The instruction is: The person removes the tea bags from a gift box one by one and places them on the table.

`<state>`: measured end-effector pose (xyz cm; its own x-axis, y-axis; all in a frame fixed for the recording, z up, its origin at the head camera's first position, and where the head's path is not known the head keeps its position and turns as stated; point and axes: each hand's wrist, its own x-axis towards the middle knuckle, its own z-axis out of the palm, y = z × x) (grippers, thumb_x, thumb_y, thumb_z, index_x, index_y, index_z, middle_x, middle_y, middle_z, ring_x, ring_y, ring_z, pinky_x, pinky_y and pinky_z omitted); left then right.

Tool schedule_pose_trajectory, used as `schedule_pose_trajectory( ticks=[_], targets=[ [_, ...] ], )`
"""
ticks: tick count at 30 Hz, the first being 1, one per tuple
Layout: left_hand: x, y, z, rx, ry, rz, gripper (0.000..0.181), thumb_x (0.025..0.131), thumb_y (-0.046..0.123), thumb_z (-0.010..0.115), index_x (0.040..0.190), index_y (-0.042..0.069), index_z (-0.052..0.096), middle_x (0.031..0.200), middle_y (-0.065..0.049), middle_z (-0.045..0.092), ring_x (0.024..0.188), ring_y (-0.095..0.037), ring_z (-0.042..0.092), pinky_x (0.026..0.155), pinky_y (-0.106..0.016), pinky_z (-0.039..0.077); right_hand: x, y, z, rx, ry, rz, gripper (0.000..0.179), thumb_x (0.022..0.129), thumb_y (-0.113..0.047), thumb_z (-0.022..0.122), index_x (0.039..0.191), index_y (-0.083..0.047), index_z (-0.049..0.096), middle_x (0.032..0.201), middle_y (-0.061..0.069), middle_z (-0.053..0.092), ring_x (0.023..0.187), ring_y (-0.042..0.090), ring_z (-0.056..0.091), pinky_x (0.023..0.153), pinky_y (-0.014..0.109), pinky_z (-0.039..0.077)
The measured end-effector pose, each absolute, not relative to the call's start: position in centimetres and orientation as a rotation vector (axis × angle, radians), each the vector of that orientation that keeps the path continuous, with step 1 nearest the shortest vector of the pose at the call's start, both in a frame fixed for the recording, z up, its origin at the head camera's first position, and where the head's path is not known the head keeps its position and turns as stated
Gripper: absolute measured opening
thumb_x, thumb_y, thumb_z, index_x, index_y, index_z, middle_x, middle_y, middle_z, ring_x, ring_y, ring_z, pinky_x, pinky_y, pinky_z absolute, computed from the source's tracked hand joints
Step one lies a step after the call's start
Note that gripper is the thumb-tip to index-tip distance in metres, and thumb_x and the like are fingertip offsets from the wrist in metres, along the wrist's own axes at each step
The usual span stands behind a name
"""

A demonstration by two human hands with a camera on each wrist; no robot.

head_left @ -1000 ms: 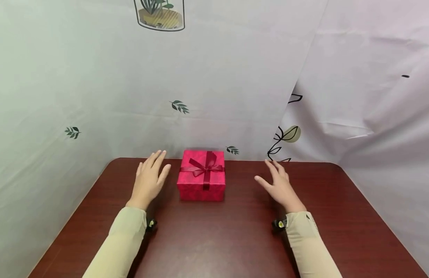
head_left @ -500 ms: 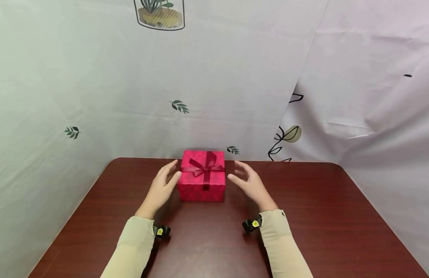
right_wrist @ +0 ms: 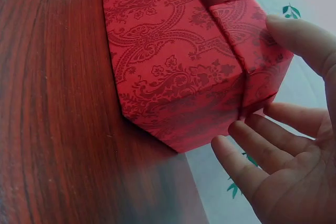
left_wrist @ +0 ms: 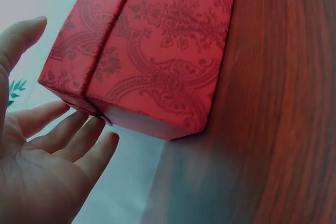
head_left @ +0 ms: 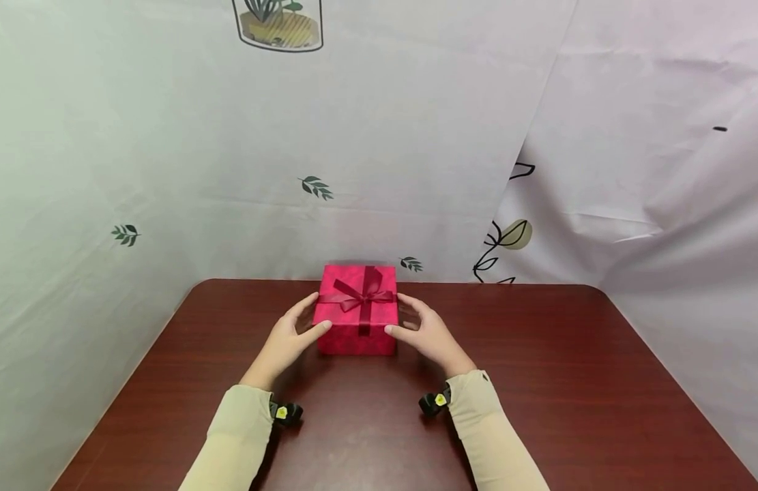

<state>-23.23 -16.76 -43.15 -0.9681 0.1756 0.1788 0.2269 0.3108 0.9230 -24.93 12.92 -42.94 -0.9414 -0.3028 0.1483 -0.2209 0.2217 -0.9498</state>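
Note:
A red gift box (head_left: 356, 339) with a patterned surface stands on the table, its lid (left_wrist: 79, 35) tied with a dark red ribbon bow (head_left: 365, 298). At its left side is my left hand (head_left: 284, 344), fingertips against the lid's side; in the left wrist view the thumb (left_wrist: 23, 38) stands off the front face. My right hand (head_left: 430, 337) is at the other side, fingers reaching along the lid's side. In the right wrist view its thumb tip (right_wrist: 281, 24) lies at the lid's front corner. Both hands have relaxed, spread fingers. The box's back is hidden.
The dark red-brown wooden table (head_left: 538, 354) has its far edge just behind the box. A pale cloth (head_left: 415, 136) printed with leaves hangs behind and at both sides. Black wrist cameras (head_left: 286, 413) sit by each sleeve.
Both hands have come inward from either side of the box, the right one travelling farther, and now their fingertips reach its lid. The box has stayed in place.

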Motion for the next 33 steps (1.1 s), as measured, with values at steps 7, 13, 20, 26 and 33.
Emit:
schedule_pose_trajectory(
  ticks=[7, 13, 20, 26, 33],
  targets=[
    [-23.49, -16.5, -43.69, -0.332, -2.43, -1.87, 0.073, 0.094, 0.018, 0.075, 0.156, 0.007, 0.039, 0.151, -0.019, 0.048, 0.138, -0.035, 0.049, 0.112, -0.047, 0.041, -25.0, 13.0, -42.75, -0.523, 2.398, -1.873, 0.074, 0.088, -0.013, 0.079, 0.152, -0.002, 0.043, 0.144, 0.02, 0.055, 0.127, 0.036, 0.059, 0.105, 0.045, 0.048],
    [-23.55, -16.26, -43.76, -0.264, -2.469, -1.816, 0.072, 0.092, 0.024, 0.077, 0.155, 0.014, 0.043, 0.147, -0.013, 0.054, 0.129, -0.03, 0.058, 0.103, -0.038, 0.051, -25.15, 13.24, -42.99, -0.504, 2.357, -1.915, 0.073, 0.088, -0.009, 0.079, 0.152, -0.003, 0.044, 0.147, 0.019, 0.053, 0.128, 0.035, 0.059, 0.105, 0.042, 0.049],
    [-23.29, -16.04, -43.68, -0.247, -2.439, -1.846, 0.071, 0.093, 0.024, 0.076, 0.155, 0.017, 0.044, 0.148, -0.012, 0.054, 0.131, -0.03, 0.057, 0.105, -0.043, 0.048, -25.17, 13.15, -43.12, -0.472, 2.29, -1.968, 0.072, 0.09, -0.005, 0.076, 0.153, -0.003, 0.042, 0.145, 0.023, 0.054, 0.126, 0.038, 0.06, 0.101, 0.042, 0.052],
    [-23.3, -16.0, -43.97, -0.243, -2.394, -1.906, 0.071, 0.094, 0.024, 0.076, 0.156, 0.018, 0.043, 0.152, -0.011, 0.05, 0.135, -0.032, 0.053, 0.104, -0.036, 0.048, -25.15, 13.12, -43.13, -0.454, 2.27, -1.991, 0.073, 0.09, -0.004, 0.076, 0.154, -0.004, 0.041, 0.146, 0.023, 0.053, 0.126, 0.04, 0.059, 0.101, 0.043, 0.051],
    [-23.32, -15.99, -44.13, -0.254, -2.343, -1.918, 0.069, 0.095, 0.023, 0.074, 0.156, 0.019, 0.043, 0.153, -0.01, 0.048, 0.136, -0.032, 0.051, 0.095, -0.017, 0.048, -25.19, 12.97, -43.17, -0.487, 2.302, -1.999, 0.07, 0.089, -0.009, 0.078, 0.152, -0.008, 0.047, 0.143, 0.019, 0.057, 0.124, 0.036, 0.062, 0.099, 0.04, 0.053]
  ],
)
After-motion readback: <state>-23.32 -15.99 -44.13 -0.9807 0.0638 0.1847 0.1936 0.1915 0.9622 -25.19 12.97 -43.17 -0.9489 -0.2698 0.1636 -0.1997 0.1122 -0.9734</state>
